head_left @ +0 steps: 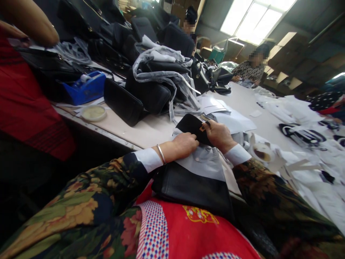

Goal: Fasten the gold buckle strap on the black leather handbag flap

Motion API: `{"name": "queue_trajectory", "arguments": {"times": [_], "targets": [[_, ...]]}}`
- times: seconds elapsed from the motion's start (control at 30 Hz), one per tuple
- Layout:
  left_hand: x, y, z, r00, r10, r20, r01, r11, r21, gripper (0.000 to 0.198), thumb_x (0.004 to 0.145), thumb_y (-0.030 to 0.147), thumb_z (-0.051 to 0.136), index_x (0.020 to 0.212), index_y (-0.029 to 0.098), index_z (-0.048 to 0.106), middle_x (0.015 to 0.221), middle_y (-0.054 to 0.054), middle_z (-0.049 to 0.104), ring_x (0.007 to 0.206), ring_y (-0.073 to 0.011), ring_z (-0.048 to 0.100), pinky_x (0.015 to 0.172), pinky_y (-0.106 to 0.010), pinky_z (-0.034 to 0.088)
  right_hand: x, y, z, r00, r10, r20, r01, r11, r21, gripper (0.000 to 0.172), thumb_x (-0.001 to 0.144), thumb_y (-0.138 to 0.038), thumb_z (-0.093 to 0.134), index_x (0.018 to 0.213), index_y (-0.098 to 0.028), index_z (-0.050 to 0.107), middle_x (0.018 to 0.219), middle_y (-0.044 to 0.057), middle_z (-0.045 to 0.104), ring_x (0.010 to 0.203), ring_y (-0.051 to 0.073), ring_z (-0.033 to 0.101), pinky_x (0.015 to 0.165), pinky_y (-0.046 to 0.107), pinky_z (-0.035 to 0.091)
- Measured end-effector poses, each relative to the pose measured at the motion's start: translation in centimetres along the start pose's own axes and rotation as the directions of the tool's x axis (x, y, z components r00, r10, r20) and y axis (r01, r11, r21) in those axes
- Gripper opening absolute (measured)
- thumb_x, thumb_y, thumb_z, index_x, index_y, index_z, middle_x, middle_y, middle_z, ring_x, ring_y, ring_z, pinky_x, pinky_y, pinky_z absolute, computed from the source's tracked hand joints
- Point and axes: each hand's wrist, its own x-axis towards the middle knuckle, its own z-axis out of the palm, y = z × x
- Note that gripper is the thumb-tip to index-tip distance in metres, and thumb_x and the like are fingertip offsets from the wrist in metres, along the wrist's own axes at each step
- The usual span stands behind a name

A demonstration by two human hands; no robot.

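A black handbag (191, 187) rests against my apron at the table's edge. Its black flap (187, 124) is lifted away from me, showing a small gold-coloured fitting (202, 128). Translucent plastic film (206, 165) lies over the bag's upper part, beneath my hands. My right hand (219, 135) is closed on the flap beside the fitting, thumb on top. Curled fingers of my left hand (185, 145) press at the flap's near edge, over the film; what exactly they pinch is hidden.
Black bags (159, 97) and plastic-wrapped straps (161, 73) are piled ahead. A blue tape dispenser (86, 88) and a round shallow dish (93, 113) sit left. White sheets (229, 117), a tape roll (261, 151) and packing material (312, 180) lie right. Co-workers surround the table (239, 97).
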Motion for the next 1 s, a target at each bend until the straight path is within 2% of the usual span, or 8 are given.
{"name": "queue_trajectory", "arguments": {"times": [0.13,0.33,0.47,0.57,0.67,0.8,0.9,1.0], "targets": [[-0.5,-0.6,1.3,0.99,0.119,0.07,-0.124,0.989,0.08,0.023,0.094,0.031,0.065,0.106,0.014,0.074,0.111,-0.016,0.068,0.105,-0.0303,0.06,0.088,-0.04,0.047,-1.4,0.9,0.4,1.0,-0.026,0.011,0.026,1.0,-0.002,0.033,0.105,-0.038,0.042,0.1,-0.014,0.064,0.085,0.015,0.074,0.076,0.029,0.069,0.059,0.032,0.027],[-1.4,-0.8,1.7,0.98,0.125,0.152,-0.141,0.985,0.101,0.036,0.1,0.038,0.056,0.126,0.017,0.069,0.13,-0.013,0.066,0.113,-0.0296,0.061,0.097,-0.039,0.046,-4.0,1.7,1.1,0.981,-0.164,-0.106,0.163,0.986,-0.02,0.037,0.104,-0.042,0.042,0.097,-0.015,0.066,0.074,0.012,0.072,0.065,0.026,0.066,0.055,0.031,0.023],[-2.3,-1.2,1.9,0.982,0.135,0.133,-0.144,0.988,0.058,0.048,0.098,0.044,0.056,0.139,0.02,0.06,0.141,-0.012,0.062,0.129,-0.0306,0.055,0.109,-0.04,0.041,-6.6,1.8,3.1,0.919,-0.334,-0.21,0.349,0.936,0.036,0.042,0.105,-0.046,0.041,0.102,-0.013,0.068,0.07,0.009,0.07,0.061,0.023,0.063,0.056,0.031,0.027],[-3.1,-1.5,2.0,0.977,0.202,0.069,-0.202,0.979,-0.002,0.064,0.09,0.052,0.065,0.144,0.018,0.056,0.145,-0.015,0.058,0.136,-0.0355,0.05,0.117,-0.046,0.035,-8.6,1.8,4.3,0.864,-0.448,-0.229,0.479,0.872,0.101,0.034,0.104,-0.041,0.048,0.1,-0.014,0.068,0.071,0.006,0.069,0.061,0.02,0.061,0.059,0.03,0.031],[-3.8,-1.8,1.9,0.978,0.204,0.053,-0.202,0.978,-0.043,0.069,0.084,0.056,0.071,0.14,0.016,0.06,0.145,-0.017,0.058,0.136,-0.0382,0.05,0.118,-0.048,0.034,-9.7,2.0,4.5,0.844,-0.52,-0.135,0.537,0.822,0.191,0.024,0.103,-0.029,0.049,0.094,-0.017,0.068,0.075,0.004,0.067,0.063,0.016,0.059,0.061,0.028,0.033],[-4.7,-2.2,1.4,0.986,0.166,0.024,-0.164,0.984,-0.069,0.075,0.081,0.056,0.075,0.141,0.015,0.058,0.147,-0.017,0.056,0.137,-0.036,0.048,0.12,-0.044,0.031,-9.2,3.2,3.9,0.807,-0.591,0.012,0.555,0.764,0.329,0.02,0.099,-0.02,0.049,0.093,-0.016,0.068,0.08,0.004,0.064,0.066,0.015,0.059,0.061,0.026,0.036],[-5.5,-2.3,0.8,0.991,0.133,0.026,-0.132,0.991,-0.034,0.071,0.08,0.057,0.076,0.134,0.012,0.063,0.136,-0.018,0.065,0.13,-0.0345,0.055,0.119,-0.043,0.032,-8.0,4.3,3.4,0.743,-0.656,0.13,0.561,0.717,0.412,0.018,0.091,-0.012,0.051,0.097,-0.017,0.067,0.082,0.004,0.064,0.071,0.016,0.061,0.062,0.026,0.037],[-6.0,-2.4,0.7,0.996,0.078,0.046,-0.078,0.997,-0.01,0.061,0.08,0.058,0.075,0.119,0.012,0.072,0.118,-0.018,0.073,0.117,-0.0343,0.063,0.112,-0.045,0.039,-6.9,4.7,3.0,0.664,-0.71,0.236,0.572,0.685,0.452,0.023,0.083,-0.006,0.051,0.095,-0.018,0.067,0.084,0.004,0.064,0.073,0.016,0.062,0.062,0.026,0.036]]}}
